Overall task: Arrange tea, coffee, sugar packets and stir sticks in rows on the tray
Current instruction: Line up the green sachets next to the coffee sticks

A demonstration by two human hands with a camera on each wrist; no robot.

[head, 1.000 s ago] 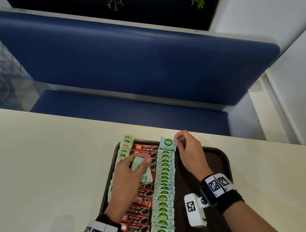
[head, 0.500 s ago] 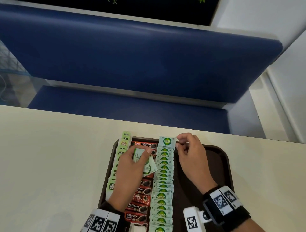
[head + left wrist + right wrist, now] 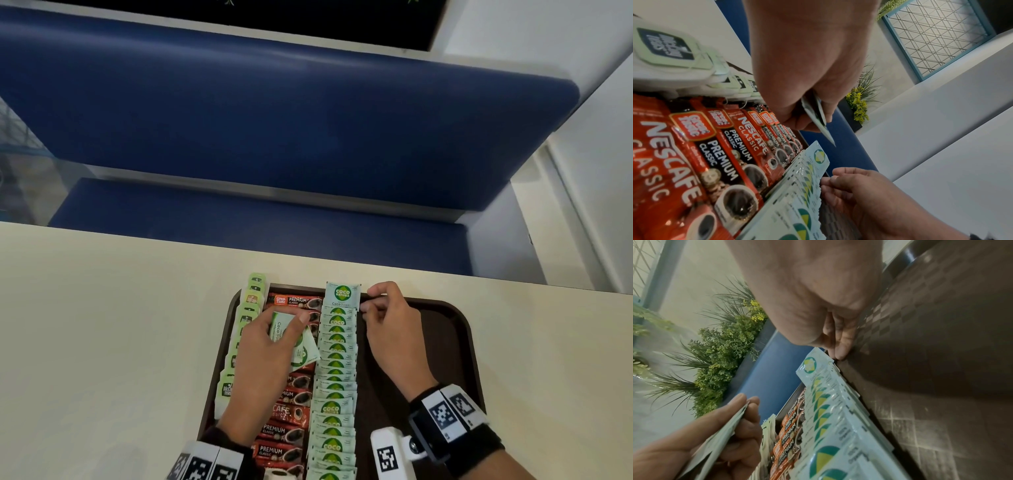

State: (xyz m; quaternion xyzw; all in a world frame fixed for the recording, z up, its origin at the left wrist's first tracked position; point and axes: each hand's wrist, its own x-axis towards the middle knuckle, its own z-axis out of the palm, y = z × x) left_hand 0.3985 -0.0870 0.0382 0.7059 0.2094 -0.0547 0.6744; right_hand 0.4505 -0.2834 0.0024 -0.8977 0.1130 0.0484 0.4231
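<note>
The right hand (image 3: 387,329), fingers curled and holding nothing, sits at the top Coco Natura sugar packet (image 3: 342,294), far end of the tray (image 3: 459,329). The left hand (image 3: 263,353) pinches spare sugar packets (image 3: 298,346); a nudge could skew the overlapped row.

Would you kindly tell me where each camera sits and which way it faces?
Head: above, looking down at the tray; both hands show.
Left wrist: along the left hand holding sugar packets, over the coffee row.
Right wrist: along the right hand at the sugar row.
Shared: both wrist views show the sugar row and the opposite hand.
</note>
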